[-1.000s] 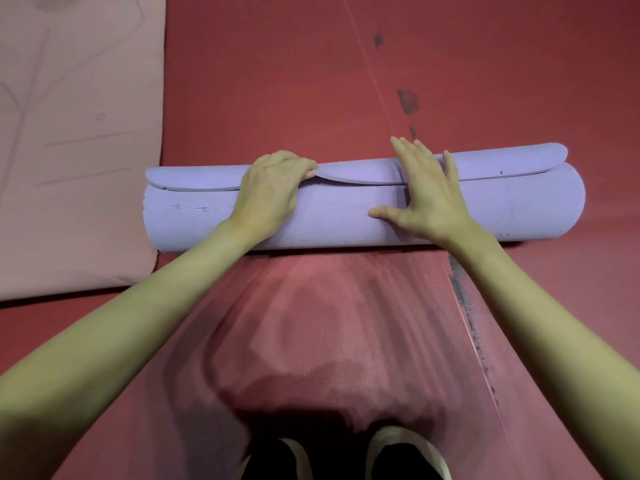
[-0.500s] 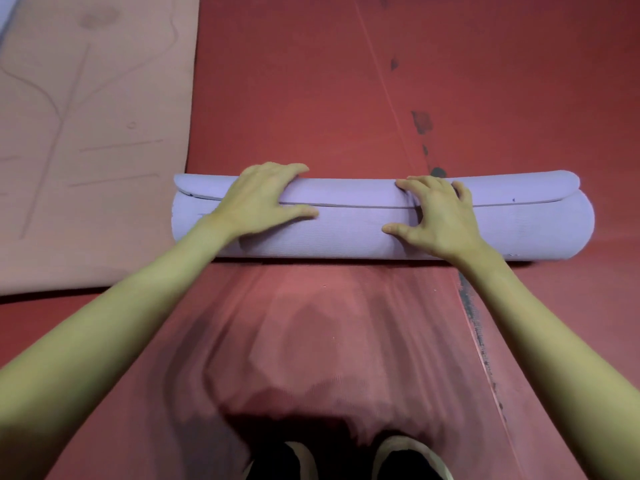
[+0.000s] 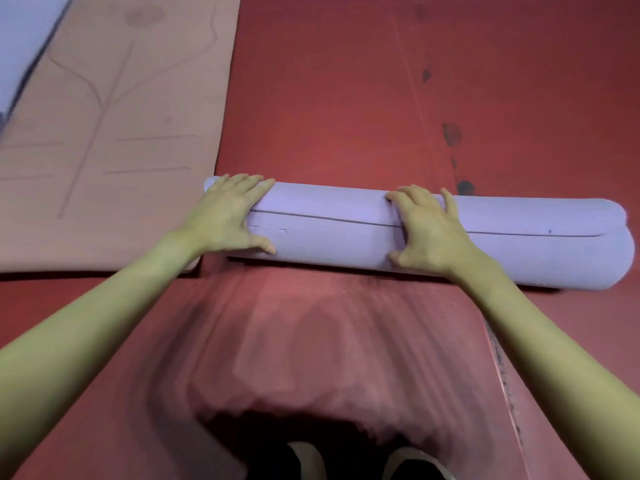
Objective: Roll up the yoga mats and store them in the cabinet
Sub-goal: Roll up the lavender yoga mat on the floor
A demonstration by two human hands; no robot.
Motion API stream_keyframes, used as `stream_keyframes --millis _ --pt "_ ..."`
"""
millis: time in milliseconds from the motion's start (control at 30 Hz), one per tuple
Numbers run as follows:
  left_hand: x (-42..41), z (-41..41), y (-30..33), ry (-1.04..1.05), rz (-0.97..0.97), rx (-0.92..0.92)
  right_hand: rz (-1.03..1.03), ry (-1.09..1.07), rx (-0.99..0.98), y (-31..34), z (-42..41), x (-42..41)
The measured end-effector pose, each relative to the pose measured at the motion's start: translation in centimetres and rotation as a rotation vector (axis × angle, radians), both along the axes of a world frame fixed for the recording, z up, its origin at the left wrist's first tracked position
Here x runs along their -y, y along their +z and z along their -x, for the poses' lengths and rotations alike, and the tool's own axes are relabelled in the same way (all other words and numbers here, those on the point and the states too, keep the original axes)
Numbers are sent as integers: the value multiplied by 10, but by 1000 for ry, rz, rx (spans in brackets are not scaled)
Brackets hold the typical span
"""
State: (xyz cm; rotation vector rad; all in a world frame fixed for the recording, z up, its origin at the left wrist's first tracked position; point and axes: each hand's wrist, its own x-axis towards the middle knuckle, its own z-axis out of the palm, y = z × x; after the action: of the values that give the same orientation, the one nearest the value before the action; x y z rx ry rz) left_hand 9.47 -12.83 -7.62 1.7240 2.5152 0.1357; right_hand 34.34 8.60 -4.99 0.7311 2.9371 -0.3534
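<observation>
On red floor, rolled lilac mat

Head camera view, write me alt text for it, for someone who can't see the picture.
Seen from above, a person's left hand and right hand curl over a fully rolled purple yoga mat lying crosswise on a red floor. A pinkish-tan mat lies flat to the left, and the toes of two shoes show at the bottom edge.
</observation>
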Motion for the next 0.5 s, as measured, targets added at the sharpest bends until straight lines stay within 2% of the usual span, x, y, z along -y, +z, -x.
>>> stream_keyframes --millis 67,200,367,500 --pt "8 -4 -5 5 -56 5 -12 124 69 0 15 11" --pt "25 -18 -11 88 -97 31 -74 218 118 -9 54 29" --pt "37 -44 -10 485 -156 128 -154 257 193 -13 77 35" --pt "43 -48 3 695 -250 507 -170 256 163 -12 73 35"
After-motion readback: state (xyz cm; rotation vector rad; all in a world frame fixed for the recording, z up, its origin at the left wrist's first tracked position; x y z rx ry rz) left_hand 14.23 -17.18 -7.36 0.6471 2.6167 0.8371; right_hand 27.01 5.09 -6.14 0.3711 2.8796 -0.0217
